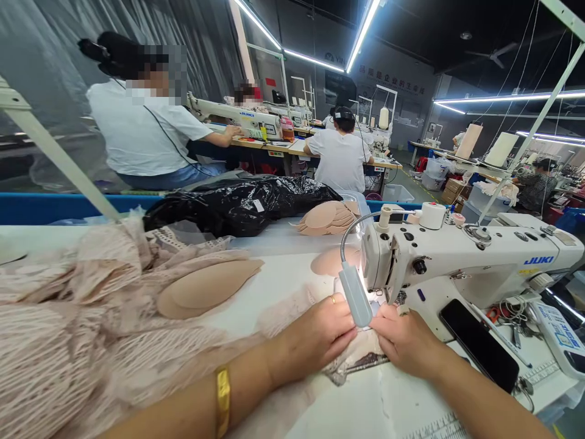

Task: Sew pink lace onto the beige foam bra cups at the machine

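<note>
The pale lace cloth (354,353) lies at the needle end of the sewing machine (461,250), on the white table (384,396), with both hands on it. The left hand (322,332), left of the machine's needle, rests palm down with its fingers close together on the cloth; its fingertips run in behind the grey lamp head (356,299), so whether it grips cannot be told. The right hand (404,338), just in front of the machine's head, has its fingers bunched at the cloth, but whether it pinches it is hidden too. Beyond the machine's needle end, to the left, a clear plastic tub (355,196) holds a fanned stack of beige pads (324,218). Left of that tub, farther from the machine, a black plastic bag (247,204) lies bulging, its contents hidden. Well left of the machine, a loose beige pad (210,288) sits on a heap of lace (59,341). On the floor well behind the machine are stacked clear bins (434,174) whose contents are too small to tell, cardboard boxes (452,191) beside them, and nearer, another clear bin (491,204) with pale fabric (500,191) spilling over its top.
</note>
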Motion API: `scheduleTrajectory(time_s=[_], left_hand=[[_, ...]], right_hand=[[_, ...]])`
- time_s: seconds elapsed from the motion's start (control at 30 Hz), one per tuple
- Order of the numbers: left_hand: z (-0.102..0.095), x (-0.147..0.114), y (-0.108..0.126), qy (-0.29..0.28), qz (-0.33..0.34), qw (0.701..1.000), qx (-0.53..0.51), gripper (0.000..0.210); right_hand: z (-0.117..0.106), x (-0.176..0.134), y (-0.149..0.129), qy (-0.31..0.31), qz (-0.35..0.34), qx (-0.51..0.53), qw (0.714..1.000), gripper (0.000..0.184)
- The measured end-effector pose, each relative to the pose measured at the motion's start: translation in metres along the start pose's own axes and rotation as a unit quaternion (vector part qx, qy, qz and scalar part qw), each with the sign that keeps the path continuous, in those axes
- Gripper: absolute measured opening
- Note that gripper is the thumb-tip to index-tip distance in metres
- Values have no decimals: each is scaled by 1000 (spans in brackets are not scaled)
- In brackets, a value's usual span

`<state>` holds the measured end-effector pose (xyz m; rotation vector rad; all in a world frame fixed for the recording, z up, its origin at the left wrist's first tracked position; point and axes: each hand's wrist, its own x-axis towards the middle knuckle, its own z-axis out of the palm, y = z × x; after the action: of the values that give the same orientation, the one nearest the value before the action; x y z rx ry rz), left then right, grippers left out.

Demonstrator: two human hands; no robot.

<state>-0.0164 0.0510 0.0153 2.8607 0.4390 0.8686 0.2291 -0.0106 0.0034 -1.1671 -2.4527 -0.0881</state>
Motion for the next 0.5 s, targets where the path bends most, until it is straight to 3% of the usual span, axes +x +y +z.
scheduleTrajectory(time_s=[0.2,0.5], left_hand=[[-12,11,0,-33,-13,999,32,27],[-5,17,-5,-22,-66,996,64,23]], right_hand=[[-3,0,-1,-3,1,-6,1000,32],[-3,0,0,21,18,70,997,23]])
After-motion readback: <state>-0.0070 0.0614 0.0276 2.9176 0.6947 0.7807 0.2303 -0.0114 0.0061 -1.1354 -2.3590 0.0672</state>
